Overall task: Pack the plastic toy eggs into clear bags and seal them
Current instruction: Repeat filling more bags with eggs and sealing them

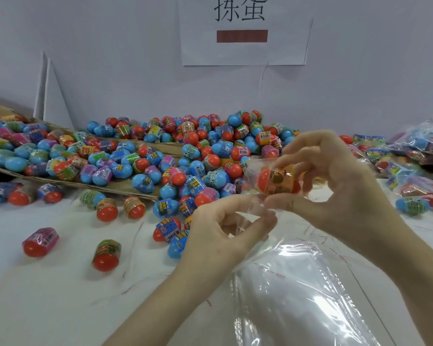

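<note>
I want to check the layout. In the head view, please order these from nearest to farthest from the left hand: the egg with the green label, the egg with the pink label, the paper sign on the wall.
From the left hand:
1. Green-label egg, on the table to its left.
2. Pink-label egg, farther left.
3. Paper sign, up on the wall behind.

Gloss and crinkle on my packing table

The clear bag (265,178) I pinch is thin, shiny plastic film over an orange egg (273,182) of smooth gloss plastic. Below it, the stack of flat bags (298,290) glares wet-bright on the matt white table cover (48,295). Left of it, loose eggs (160,156) wear crinkled printed shrink-wrap on rough brown cardboard (125,187); above hangs a matt paper sign (245,31).
</note>
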Demonstrator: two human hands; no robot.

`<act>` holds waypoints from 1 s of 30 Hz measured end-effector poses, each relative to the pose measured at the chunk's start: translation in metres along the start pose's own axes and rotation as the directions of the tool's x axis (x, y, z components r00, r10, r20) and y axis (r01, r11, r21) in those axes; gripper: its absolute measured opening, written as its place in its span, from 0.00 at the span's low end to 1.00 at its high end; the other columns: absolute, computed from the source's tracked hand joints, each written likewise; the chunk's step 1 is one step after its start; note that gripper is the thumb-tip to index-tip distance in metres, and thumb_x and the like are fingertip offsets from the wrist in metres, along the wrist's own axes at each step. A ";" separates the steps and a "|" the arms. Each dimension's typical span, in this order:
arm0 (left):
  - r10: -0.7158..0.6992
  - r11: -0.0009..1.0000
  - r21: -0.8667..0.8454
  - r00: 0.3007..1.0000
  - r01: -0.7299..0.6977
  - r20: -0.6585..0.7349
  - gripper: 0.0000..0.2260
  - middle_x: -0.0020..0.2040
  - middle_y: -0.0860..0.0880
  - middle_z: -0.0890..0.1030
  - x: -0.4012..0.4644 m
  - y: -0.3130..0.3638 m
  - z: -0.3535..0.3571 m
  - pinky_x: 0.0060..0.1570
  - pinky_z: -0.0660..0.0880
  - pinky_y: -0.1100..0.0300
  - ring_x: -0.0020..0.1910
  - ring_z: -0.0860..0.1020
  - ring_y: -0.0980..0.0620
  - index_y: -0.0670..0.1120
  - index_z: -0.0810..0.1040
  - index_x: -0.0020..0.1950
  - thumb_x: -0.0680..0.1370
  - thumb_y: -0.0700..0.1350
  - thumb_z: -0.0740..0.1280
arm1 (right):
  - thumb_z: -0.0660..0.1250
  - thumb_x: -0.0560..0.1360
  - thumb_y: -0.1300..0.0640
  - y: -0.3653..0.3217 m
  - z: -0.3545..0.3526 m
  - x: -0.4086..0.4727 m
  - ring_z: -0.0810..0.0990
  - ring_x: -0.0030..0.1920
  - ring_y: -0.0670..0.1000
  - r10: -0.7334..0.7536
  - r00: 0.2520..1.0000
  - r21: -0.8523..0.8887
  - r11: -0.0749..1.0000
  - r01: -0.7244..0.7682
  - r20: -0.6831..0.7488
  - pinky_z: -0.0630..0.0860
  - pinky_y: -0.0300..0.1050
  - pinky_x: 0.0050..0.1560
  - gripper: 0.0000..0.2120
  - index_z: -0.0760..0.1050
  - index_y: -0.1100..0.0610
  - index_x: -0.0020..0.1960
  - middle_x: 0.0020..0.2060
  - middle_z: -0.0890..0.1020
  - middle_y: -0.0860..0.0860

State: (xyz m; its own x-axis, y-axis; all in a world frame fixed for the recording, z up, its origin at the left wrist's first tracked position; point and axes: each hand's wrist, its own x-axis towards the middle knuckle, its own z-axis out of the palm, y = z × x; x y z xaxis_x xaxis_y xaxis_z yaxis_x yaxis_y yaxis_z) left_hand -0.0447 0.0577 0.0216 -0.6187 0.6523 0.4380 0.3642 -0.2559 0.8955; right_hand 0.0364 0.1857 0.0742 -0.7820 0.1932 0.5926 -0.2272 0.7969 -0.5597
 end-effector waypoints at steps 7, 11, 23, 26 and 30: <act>-0.041 0.999 0.002 0.998 0.040 0.047 0.03 0.35 0.58 0.83 0.001 0.000 0.000 0.30 0.73 0.70 0.31 0.81 0.56 0.57 0.83 0.38 0.67 0.49 0.73 | 0.64 0.65 0.45 0.002 -0.005 -0.001 0.76 0.42 0.45 -0.042 0.996 0.008 0.999 0.041 0.083 0.75 0.40 0.42 0.14 0.77 0.47 0.48 0.43 0.80 0.44; -0.080 0.997 0.013 0.996 0.079 0.044 0.06 0.34 0.57 0.83 0.001 0.000 -0.001 0.30 0.74 0.68 0.31 0.81 0.53 0.57 0.82 0.41 0.66 0.53 0.74 | 0.64 0.70 0.55 0.004 -0.001 -0.002 0.77 0.43 0.45 -0.042 0.987 0.000 0.999 0.043 0.153 0.74 0.37 0.43 0.12 0.79 0.54 0.52 0.44 0.82 0.48; -0.121 0.993 0.007 0.991 0.121 0.061 0.09 0.32 0.54 0.81 0.003 0.000 -0.001 0.30 0.71 0.72 0.30 0.80 0.57 0.53 0.80 0.39 0.64 0.56 0.70 | 0.65 0.71 0.51 0.003 0.007 -0.003 0.79 0.43 0.47 -0.040 0.991 0.030 0.999 0.036 0.126 0.76 0.43 0.44 0.09 0.78 0.52 0.49 0.42 0.82 0.49; -0.154 0.986 -0.055 0.985 0.159 0.080 0.07 0.29 0.53 0.80 0.004 0.001 -0.001 0.30 0.72 0.72 0.30 0.79 0.59 0.54 0.82 0.38 0.65 0.55 0.75 | 0.67 0.71 0.44 0.002 0.007 -0.005 0.79 0.45 0.42 -0.037 0.981 0.118 0.993 0.014 0.190 0.74 0.40 0.43 0.13 0.74 0.46 0.54 0.42 0.82 0.42; -0.184 0.965 -0.175 0.979 0.196 0.085 0.09 0.31 0.50 0.81 0.004 0.003 -0.001 0.31 0.74 0.69 0.31 0.78 0.58 0.55 0.84 0.41 0.64 0.54 0.69 | 0.76 0.61 0.46 0.001 0.007 -0.008 0.75 0.52 0.38 -0.007 0.930 0.125 0.991 -0.042 0.367 0.70 0.31 0.51 0.30 0.68 0.42 0.60 0.49 0.80 0.39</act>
State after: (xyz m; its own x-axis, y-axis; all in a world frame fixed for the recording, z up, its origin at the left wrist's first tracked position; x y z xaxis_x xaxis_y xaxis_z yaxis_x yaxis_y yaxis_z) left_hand -0.0471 0.0587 0.0261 -0.6136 0.7463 0.2579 0.1086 -0.2437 0.9637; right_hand 0.0386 0.1807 0.0651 -0.9388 -0.0354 0.3426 -0.2648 0.7102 -0.6523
